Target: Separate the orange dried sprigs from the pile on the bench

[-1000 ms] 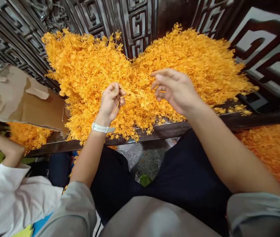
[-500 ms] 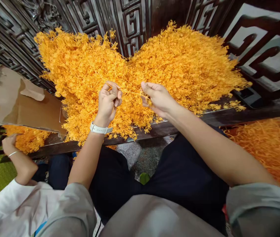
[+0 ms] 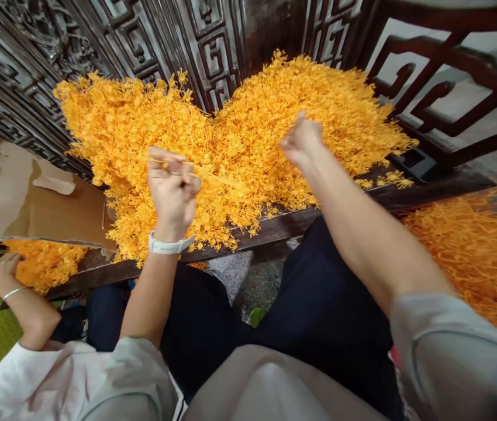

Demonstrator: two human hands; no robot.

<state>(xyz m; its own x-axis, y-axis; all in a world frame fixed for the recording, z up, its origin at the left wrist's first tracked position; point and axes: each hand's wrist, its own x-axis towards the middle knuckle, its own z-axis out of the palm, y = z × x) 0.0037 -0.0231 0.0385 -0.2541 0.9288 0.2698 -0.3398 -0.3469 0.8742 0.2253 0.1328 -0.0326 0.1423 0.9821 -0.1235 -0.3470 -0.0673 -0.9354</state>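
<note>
My left hand (image 3: pixel 172 190), with a pale watch strap at the wrist, is closed on a thin orange plastic strand (image 3: pixel 157 159) that crosses its curled fingers. A blurred stretch of orange trails off to its right. Behind it rises a large left pile of orange plastic sprigs (image 3: pixel 117 126) with small, branching, flower-like ends. In front of the right pile of sprigs (image 3: pixel 336 111), my right hand (image 3: pixel 303 140) is raised with its fingers curled together. Motion blurs it, and I cannot make out anything between the fingers.
Both piles lie on a dark wooden bench (image 3: pixel 275 225) against a carved backrest (image 3: pixel 213 52). A torn cardboard box (image 3: pixel 68 204) stands at left. Beside me is a co-worker's hand (image 3: pixel 5 272) near more sprigs (image 3: pixel 47 263). Long orange strands (image 3: pixel 472 251) are heaped at right.
My hands have moved apart: the right went up and to the right, the left slightly left and down. The strand that stretched between them no longer reaches the right hand. The view has shifted slightly.
</note>
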